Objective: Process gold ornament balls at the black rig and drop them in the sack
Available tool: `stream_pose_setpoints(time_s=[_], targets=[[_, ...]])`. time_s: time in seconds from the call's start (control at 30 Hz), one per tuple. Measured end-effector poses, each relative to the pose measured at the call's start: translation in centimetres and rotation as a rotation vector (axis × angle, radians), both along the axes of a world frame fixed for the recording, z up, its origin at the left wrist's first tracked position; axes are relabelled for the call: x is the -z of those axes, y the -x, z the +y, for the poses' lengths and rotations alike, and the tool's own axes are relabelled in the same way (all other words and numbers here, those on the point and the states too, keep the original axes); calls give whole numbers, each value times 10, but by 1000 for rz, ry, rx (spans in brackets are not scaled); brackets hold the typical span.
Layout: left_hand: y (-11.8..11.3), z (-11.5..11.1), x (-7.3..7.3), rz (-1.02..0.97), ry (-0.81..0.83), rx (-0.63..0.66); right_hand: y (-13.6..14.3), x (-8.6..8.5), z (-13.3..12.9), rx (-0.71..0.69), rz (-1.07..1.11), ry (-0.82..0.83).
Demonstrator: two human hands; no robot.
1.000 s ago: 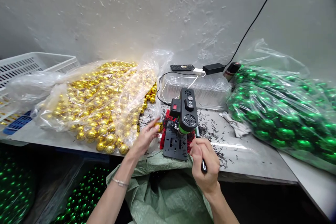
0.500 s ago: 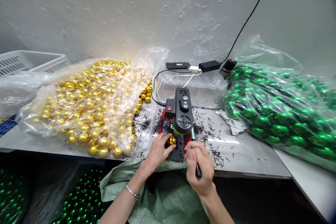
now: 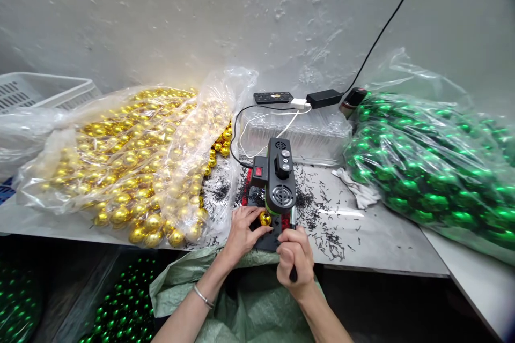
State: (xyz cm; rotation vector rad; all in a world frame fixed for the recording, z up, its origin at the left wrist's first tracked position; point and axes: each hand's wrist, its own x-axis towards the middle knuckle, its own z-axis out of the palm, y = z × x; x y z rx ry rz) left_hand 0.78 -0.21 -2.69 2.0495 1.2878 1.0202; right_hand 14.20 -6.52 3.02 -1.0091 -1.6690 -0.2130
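Observation:
A shiny gold ball [image 3: 265, 218] is pinched between the thumb and fingers of my left hand [image 3: 244, 230]. It sits under the head of a black bench press machine [image 3: 281, 177] with round vents, small buttons and a red switch. My right hand [image 3: 296, 257] is wrapped round the black grip of the machine's lever [image 3: 293, 274]. Red parts show at both sides of the machine's base, and black shreds [image 3: 317, 198] are scattered about it. The underside of the press head, where it meets the ball, is hidden.
A clear bag of gold balls [image 3: 132, 166] lies at left, a bag of green balls [image 3: 434, 171] at right. Behind the machine, a clear plastic box [image 3: 298, 136] carries cables and a black adapter [image 3: 324, 98]. A white cloth [image 3: 358, 188] and a green sack [image 3: 257, 300] are near.
My right hand has shifted slightly left and down with the lever. My left hand stays on the gold ball. The whole view has moved a little.

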Motion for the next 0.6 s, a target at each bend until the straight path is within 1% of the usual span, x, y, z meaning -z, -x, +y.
stream_pose_setpoints(time_s=[0.1, 0.17, 0.23, 0.27, 0.33, 0.43, 0.5, 0.53, 0.6], targets=[[0, -1, 1, -1, -16, -1, 0, 10, 6, 10, 12, -39], [0, -1, 2, -5, -23, -9, 0, 13, 9, -4, -29, -66], [0, 0, 2, -9, -25, -13, 0, 10, 9, -16, -60, -75], [-1, 1, 2, -10, -24, -11, 0, 6, 8, -20, -56, -71], [-2, 3, 0, -19, -17, -7, 1, -10, 4, -25, -6, -19], [0, 2, -4, -59, 5, -23, 4, -46, -3, -28, 99, 113], [5, -10, -6, -92, 23, -32, 4, -69, -5, -29, 124, 189], [9, -20, -6, -98, 30, -22, 4, -77, -5, -32, 131, 202], [19, -45, -4, -83, 29, 38, 4, -84, -5, -37, 126, 202]])
